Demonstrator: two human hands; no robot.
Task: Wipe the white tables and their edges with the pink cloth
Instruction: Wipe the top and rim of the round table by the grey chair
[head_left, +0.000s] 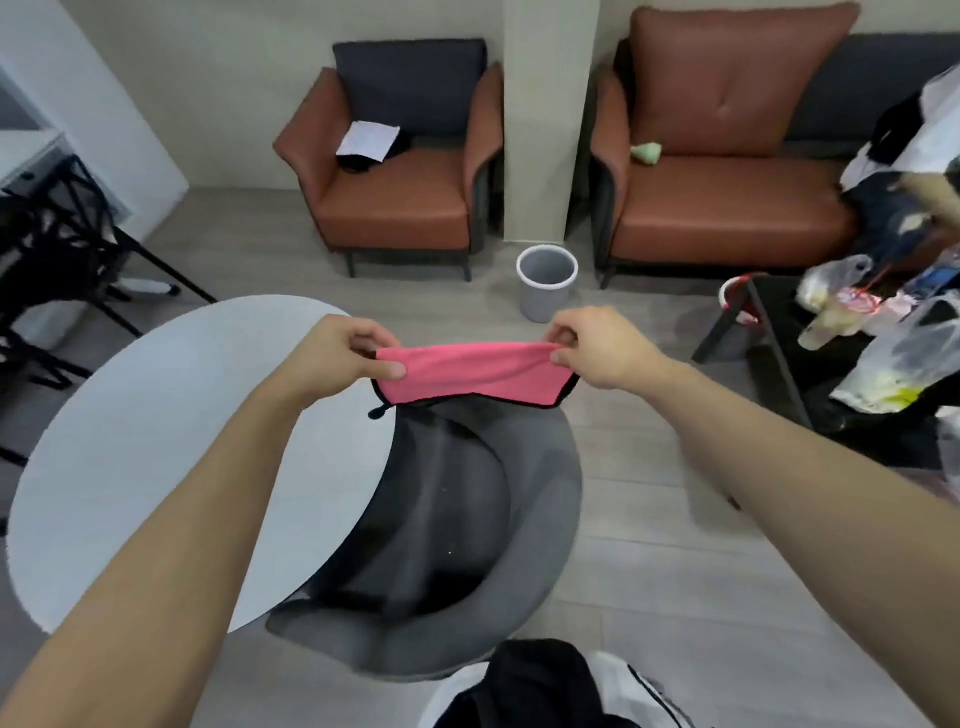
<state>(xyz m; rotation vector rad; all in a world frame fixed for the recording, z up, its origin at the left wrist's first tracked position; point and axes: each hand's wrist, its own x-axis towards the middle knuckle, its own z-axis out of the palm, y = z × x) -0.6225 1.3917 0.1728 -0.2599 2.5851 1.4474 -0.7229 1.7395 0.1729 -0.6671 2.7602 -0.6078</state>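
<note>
Table (130, 467); left grip (353, 356), cloth (472, 371), right grip (602, 348)

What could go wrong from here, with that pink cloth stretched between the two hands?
The left hand and right hand only pinch the pink cloth at its top corners, so it might slip and drop onto the dark lower table instead of the white table. The small black loop hanging below the left hand could perhaps catch on the white table's edge during wiping.
</note>
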